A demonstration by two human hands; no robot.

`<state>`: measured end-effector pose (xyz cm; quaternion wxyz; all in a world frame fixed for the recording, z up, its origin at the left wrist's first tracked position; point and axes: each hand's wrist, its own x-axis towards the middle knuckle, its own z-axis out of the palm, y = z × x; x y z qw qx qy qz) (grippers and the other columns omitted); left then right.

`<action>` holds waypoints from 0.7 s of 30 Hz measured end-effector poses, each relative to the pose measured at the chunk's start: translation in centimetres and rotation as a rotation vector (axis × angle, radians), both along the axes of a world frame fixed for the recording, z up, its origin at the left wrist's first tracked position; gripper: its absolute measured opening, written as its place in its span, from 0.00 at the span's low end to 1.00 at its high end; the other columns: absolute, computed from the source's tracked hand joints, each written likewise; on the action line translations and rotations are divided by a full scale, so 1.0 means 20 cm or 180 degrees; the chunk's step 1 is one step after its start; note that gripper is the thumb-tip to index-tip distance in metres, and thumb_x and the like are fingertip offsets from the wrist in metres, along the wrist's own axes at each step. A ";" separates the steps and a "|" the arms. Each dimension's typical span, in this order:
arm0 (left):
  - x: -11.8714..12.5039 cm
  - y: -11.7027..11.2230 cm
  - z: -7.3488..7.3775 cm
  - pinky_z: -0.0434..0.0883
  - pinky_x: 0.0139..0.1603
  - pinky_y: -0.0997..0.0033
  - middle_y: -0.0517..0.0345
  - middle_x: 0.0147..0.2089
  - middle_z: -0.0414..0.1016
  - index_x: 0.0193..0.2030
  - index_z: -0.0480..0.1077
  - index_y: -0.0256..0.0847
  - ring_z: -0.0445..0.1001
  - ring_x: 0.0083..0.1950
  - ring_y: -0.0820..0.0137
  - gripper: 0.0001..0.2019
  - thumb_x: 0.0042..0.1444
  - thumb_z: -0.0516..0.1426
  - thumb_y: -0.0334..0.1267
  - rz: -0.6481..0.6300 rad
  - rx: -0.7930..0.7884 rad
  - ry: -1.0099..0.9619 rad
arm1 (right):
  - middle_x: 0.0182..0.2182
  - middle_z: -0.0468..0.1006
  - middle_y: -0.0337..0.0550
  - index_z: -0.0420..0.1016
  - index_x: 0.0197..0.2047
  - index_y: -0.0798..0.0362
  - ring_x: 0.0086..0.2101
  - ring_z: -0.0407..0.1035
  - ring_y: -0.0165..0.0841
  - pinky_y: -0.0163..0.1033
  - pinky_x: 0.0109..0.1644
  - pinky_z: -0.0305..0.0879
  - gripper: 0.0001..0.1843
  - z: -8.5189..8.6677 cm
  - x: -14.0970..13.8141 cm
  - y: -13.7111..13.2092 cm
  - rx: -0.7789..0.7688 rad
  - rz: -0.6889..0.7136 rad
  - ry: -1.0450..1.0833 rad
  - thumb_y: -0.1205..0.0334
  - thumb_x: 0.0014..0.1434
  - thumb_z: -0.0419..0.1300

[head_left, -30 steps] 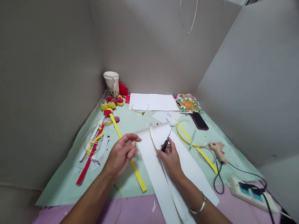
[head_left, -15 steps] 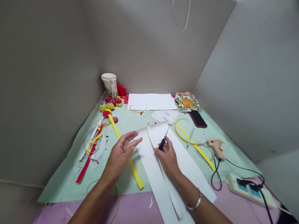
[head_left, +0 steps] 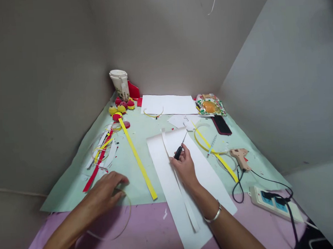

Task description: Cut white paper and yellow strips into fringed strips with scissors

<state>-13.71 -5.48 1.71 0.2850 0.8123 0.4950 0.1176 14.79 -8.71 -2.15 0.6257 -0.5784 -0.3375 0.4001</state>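
Observation:
My right hand (head_left: pixel 184 168) rests on a long white paper sheet (head_left: pixel 206 174) and is closed around a small black-handled craft knife (head_left: pixel 179 150), its blade pointing away over the paper. A narrow slit strip runs down the sheet beside that hand. My left hand (head_left: pixel 107 190) is low at the near left, fingers curled down on the thin pale wire loop (head_left: pixel 124 224) at the edge of the green mat (head_left: pixel 129 168). A long yellow paper strip (head_left: pixel 137 160) lies between the two hands.
Red, yellow and white paper scraps (head_left: pixel 102 154) pile at the left. A cup (head_left: pixel 119 84), small red and yellow balls (head_left: pixel 120 108), white sheet (head_left: pixel 168 103), snack packet (head_left: pixel 209 107), phone (head_left: pixel 221 125), glue gun (head_left: pixel 240 155) and power strip (head_left: pixel 275 202) ring the mat.
My left hand has drawn back from the white sheet's edge to the near left and come down on the wire loop. The right hand holds still with the knife.

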 end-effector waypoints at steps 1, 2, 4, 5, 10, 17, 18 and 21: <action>-0.04 0.00 -0.04 0.67 0.45 0.60 0.51 0.39 0.78 0.36 0.76 0.45 0.74 0.43 0.56 0.11 0.44 0.58 0.40 0.0044 0.0091 0.0188 | 0.48 0.74 0.49 0.54 0.67 0.54 0.46 0.73 0.36 0.42 0.53 0.70 0.44 0.00 0.00 0.00 -0.0002 0.0009 -0.0004 0.61 0.50 0.67; -0.06 -0.01 -0.07 0.67 0.43 0.61 0.51 0.37 0.77 0.34 0.75 0.44 0.74 0.41 0.57 0.09 0.45 0.57 0.41 0.0051 0.0085 0.0291 | 0.48 0.74 0.50 0.53 0.67 0.54 0.46 0.74 0.36 0.43 0.53 0.70 0.44 0.00 0.00 0.00 -0.0003 0.0015 -0.0010 0.61 0.50 0.67; -0.07 0.00 -0.09 0.67 0.40 0.64 0.52 0.34 0.77 0.30 0.74 0.44 0.74 0.38 0.59 0.08 0.49 0.54 0.41 -0.0049 -0.0066 0.0385 | 0.49 0.73 0.50 0.53 0.67 0.54 0.46 0.73 0.36 0.43 0.53 0.70 0.44 0.00 0.00 0.00 -0.0004 0.0013 -0.0024 0.61 0.50 0.66; -0.06 0.01 -0.08 0.66 0.39 0.66 0.53 0.33 0.76 0.28 0.73 0.44 0.74 0.37 0.60 0.08 0.50 0.53 0.41 -0.0089 -0.0141 0.0402 | 0.49 0.73 0.51 0.53 0.67 0.55 0.46 0.73 0.37 0.43 0.53 0.70 0.44 0.00 0.00 0.00 -0.0005 0.0006 -0.0031 0.61 0.50 0.66; -0.01 0.14 0.12 0.67 0.37 0.66 0.53 0.34 0.77 0.35 0.72 0.42 0.74 0.35 0.61 0.11 0.56 0.50 0.43 0.0694 0.0277 0.0437 | 0.48 0.73 0.52 0.53 0.67 0.56 0.45 0.74 0.37 0.44 0.53 0.70 0.44 0.01 -0.01 0.00 -0.0006 -0.0036 -0.0042 0.61 0.50 0.65; 0.22 0.30 0.32 0.60 0.62 0.46 0.38 0.59 0.67 0.56 0.67 0.40 0.61 0.64 0.45 0.21 0.58 0.54 0.46 0.1759 0.1716 -0.0244 | 0.48 0.75 0.52 0.55 0.66 0.55 0.48 0.73 0.38 0.45 0.55 0.69 0.43 0.02 -0.02 0.01 -0.0049 -0.0126 -0.0018 0.62 0.49 0.66; 0.29 0.29 0.30 0.62 0.61 0.48 0.42 0.56 0.69 0.53 0.68 0.43 0.66 0.61 0.49 0.18 0.58 0.54 0.45 0.1622 0.1480 -0.0660 | 0.47 0.75 0.51 0.55 0.66 0.55 0.48 0.73 0.39 0.45 0.55 0.69 0.43 0.02 -0.01 0.01 -0.0055 -0.0138 -0.0006 0.62 0.49 0.66; 0.53 0.23 0.17 0.70 0.53 0.51 0.47 0.44 0.77 0.43 0.71 0.42 0.76 0.46 0.56 0.15 0.51 0.61 0.47 0.0961 -0.0880 -0.1858 | 0.47 0.75 0.51 0.54 0.66 0.55 0.48 0.73 0.38 0.46 0.56 0.68 0.44 0.02 -0.01 0.01 -0.0058 -0.0120 0.0019 0.63 0.49 0.67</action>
